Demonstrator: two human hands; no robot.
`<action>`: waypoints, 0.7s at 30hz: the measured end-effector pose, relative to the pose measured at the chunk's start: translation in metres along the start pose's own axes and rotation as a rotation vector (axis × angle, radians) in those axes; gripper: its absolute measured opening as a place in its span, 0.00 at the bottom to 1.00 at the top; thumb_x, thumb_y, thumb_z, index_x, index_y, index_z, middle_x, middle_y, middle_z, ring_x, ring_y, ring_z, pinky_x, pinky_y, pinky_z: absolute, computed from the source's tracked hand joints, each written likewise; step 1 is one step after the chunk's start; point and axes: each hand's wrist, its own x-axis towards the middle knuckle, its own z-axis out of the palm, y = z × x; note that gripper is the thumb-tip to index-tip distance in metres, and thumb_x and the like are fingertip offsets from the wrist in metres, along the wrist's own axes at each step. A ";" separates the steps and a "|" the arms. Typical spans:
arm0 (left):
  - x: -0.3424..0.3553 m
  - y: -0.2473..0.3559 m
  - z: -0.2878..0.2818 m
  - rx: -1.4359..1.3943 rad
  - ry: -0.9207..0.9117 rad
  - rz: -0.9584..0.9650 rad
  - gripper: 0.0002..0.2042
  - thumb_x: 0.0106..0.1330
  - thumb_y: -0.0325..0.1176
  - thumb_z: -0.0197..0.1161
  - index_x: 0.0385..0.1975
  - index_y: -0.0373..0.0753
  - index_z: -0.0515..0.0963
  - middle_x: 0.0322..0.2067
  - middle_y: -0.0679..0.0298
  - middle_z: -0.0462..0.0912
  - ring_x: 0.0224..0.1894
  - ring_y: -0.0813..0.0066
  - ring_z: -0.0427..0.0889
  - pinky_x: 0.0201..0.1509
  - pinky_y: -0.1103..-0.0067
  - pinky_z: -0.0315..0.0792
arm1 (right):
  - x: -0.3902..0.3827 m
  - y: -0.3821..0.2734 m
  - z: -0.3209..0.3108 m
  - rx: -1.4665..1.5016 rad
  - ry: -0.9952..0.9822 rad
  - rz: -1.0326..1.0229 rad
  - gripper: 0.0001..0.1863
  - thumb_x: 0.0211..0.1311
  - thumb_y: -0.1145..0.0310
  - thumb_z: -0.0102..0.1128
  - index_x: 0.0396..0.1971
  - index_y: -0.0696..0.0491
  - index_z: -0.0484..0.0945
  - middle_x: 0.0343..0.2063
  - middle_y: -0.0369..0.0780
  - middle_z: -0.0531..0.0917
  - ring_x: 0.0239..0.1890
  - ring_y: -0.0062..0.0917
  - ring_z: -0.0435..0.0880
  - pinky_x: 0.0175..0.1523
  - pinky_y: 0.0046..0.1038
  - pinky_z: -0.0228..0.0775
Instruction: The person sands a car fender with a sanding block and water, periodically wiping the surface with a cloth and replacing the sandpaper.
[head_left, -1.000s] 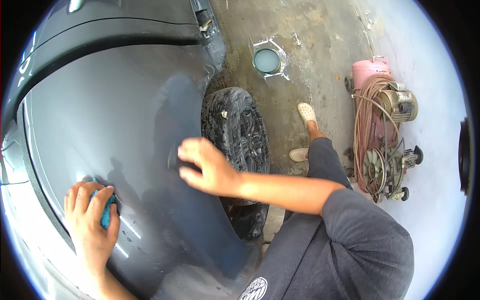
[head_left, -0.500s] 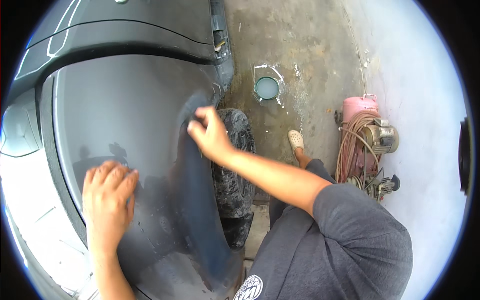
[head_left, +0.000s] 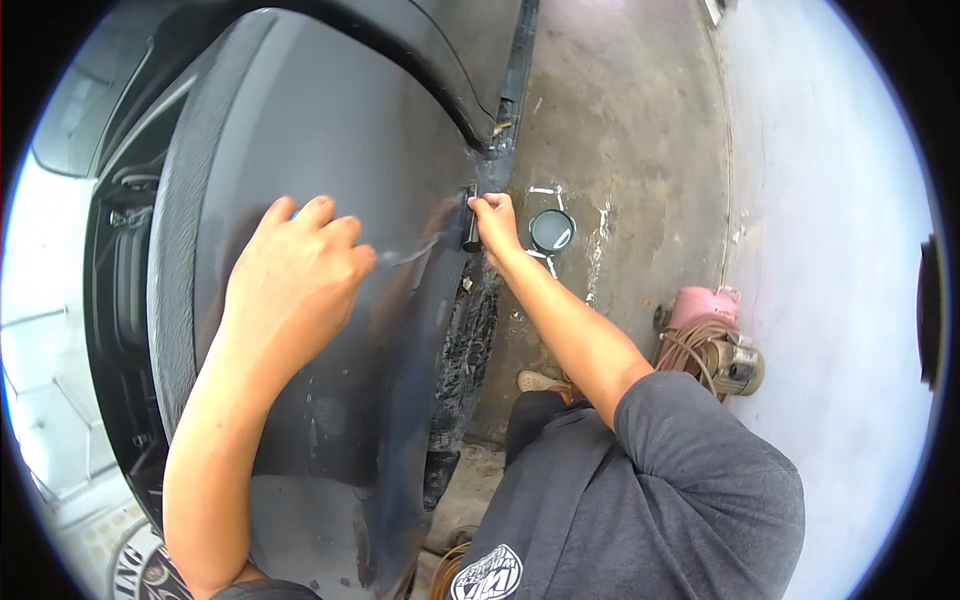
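Observation:
A dark grey car fender point(head_left: 330, 130) lies beneath both hands, with dull, wet-looking patches. My left hand point(head_left: 295, 265) is above its middle, fingers curled in. A speck of blue shows by its index finger, but what it holds is mostly hidden. Beside its thumb a pale, shiny streak crosses the panel. At the fender's right edge, above the wheel, my right hand point(head_left: 496, 222) pinches a small dark pad point(head_left: 471, 228) against the panel. The tyre point(head_left: 465, 340) below is smeared with pale residue.
On the concrete floor to the right stands a round green-rimmed tub point(head_left: 552, 231) of cloudy liquid, with white splashes around it. A pink air compressor point(head_left: 705, 305) with coiled brown hose point(head_left: 690, 345) stands by the white wall point(head_left: 820, 250). The open engine bay edge point(head_left: 125, 300) is at left.
My view has shifted along the car. My right hand has moved from the fender's surface to its outer edge. My left hand has left the lower panel and is now raised and curled.

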 end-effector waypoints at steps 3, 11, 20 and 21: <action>-0.030 -0.008 0.007 -0.008 0.021 -0.063 0.01 0.55 0.27 0.67 0.24 0.42 0.84 0.29 0.65 0.81 0.44 0.65 0.81 0.51 0.68 0.74 | -0.074 -0.007 0.044 0.003 -0.101 -0.068 0.24 0.69 0.66 0.68 0.56 0.62 0.69 0.48 0.44 0.80 0.51 0.27 0.80 0.58 0.31 0.74; -0.011 -0.010 0.015 -0.033 0.171 -0.003 0.08 0.58 0.37 0.70 0.22 0.42 0.84 0.28 0.66 0.83 0.43 0.65 0.84 0.50 0.67 0.76 | -0.008 0.007 -0.003 -0.057 -0.020 -0.137 0.22 0.71 0.65 0.65 0.57 0.59 0.71 0.46 0.40 0.81 0.44 0.21 0.79 0.51 0.26 0.74; -0.026 -0.004 0.002 -0.475 0.134 -0.423 0.29 0.63 0.59 0.73 0.49 0.38 0.87 0.39 0.54 0.89 0.50 0.53 0.85 0.57 0.63 0.77 | -0.186 -0.191 0.048 0.510 -0.487 -0.434 0.27 0.74 0.71 0.60 0.67 0.60 0.63 0.60 0.46 0.77 0.63 0.28 0.76 0.70 0.34 0.69; -0.023 -0.005 -0.012 -0.610 0.020 -0.471 0.32 0.64 0.60 0.73 0.53 0.34 0.85 0.40 0.54 0.90 0.48 0.58 0.87 0.57 0.66 0.78 | -0.197 -0.206 0.052 0.560 -0.532 -0.452 0.26 0.74 0.72 0.60 0.67 0.60 0.63 0.60 0.46 0.77 0.62 0.28 0.76 0.70 0.34 0.69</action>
